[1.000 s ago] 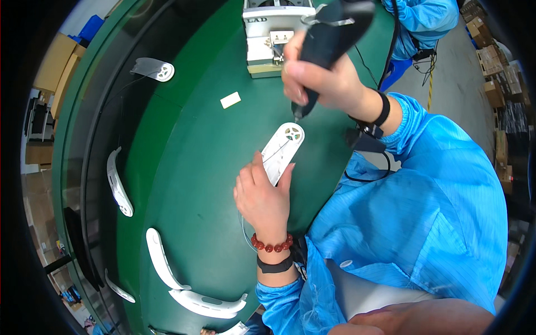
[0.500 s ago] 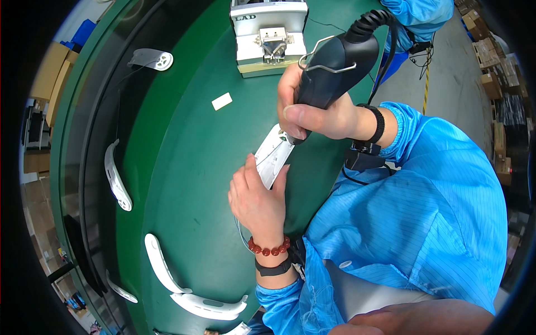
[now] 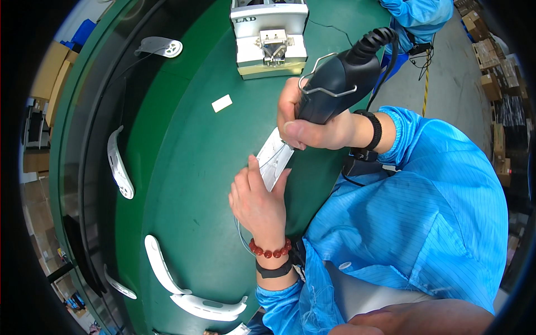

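Note:
My right hand (image 3: 326,133) is wrapped round a black electric screwdriver (image 3: 341,84) with a wire hanging hook and a coiled strain relief at its top. The screwdriver's lower end is over the far end of a long white plastic shell (image 3: 272,160); its tip is hidden by my fingers. My left hand (image 3: 258,196) grips the near end of that shell, thumb on its right side and fingers on its left. A thin cable (image 3: 239,226) runs along the shell and out beside my left wrist.
Two curved white covers (image 3: 159,265) lie on the green table at lower left. More white parts (image 3: 120,167) sit along the left strip. A small white card (image 3: 221,103) and a white-and-metal machine (image 3: 272,53) are farther off. Another person's blue sleeve (image 3: 421,17) shows at upper right.
My right hand and the screwdriver have come slightly nearer, lower over the shell's far end. The white parts on the left strip have shifted away from me. My left hand has barely moved.

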{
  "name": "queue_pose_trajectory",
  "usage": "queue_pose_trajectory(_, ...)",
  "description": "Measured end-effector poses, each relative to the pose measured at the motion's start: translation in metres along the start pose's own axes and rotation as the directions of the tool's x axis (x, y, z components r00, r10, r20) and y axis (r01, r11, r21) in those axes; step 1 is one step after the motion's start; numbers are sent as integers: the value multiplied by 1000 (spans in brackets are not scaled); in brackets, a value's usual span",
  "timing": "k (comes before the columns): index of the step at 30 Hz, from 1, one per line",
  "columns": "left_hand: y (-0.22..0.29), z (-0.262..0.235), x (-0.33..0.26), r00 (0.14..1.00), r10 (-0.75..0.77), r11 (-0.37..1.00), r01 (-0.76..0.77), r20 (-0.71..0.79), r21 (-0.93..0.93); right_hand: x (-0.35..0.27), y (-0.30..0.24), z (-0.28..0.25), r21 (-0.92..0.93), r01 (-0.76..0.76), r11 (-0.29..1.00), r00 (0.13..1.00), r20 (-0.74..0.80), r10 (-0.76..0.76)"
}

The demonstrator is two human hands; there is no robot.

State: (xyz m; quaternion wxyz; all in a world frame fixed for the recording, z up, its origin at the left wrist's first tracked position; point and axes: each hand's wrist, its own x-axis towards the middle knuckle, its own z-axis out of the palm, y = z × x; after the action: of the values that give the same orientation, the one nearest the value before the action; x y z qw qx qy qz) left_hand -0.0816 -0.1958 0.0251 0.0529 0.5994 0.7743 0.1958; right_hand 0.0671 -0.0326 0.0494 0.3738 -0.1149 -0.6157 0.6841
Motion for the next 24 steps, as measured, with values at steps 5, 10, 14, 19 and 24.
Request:
queue_pose_trajectory(5, -2, 3, 2, 998, 42, 999, -41, -36, 12, 2, -6, 0, 8, -17, 1000, 1000, -5, 17)
queue_pose_trajectory(10, -2, 5, 3, 999, 10, 1000, -10, -34, 10, 38, -28, -34, 65, 160, 985, 979, -142, -149)
queue_pose_trajectory(14, -3, 5, -1, 999, 12, 1000, -12, -29, 24, 79, -35, -64, -232, 127, 965, 909, -363, -206)
queue_pose_trajectory(19, -5, 2, -7, 995, 44, 999, -41, -91, 32, 95, -28, -67, -306, 124, 944, 895, -377, -240)
queue_pose_trajectory(24, -6, 13, 4, 996, 50, 999, -48, -79, 26, 103, -22, -78, -358, 95, 929, 884, -399, -244)
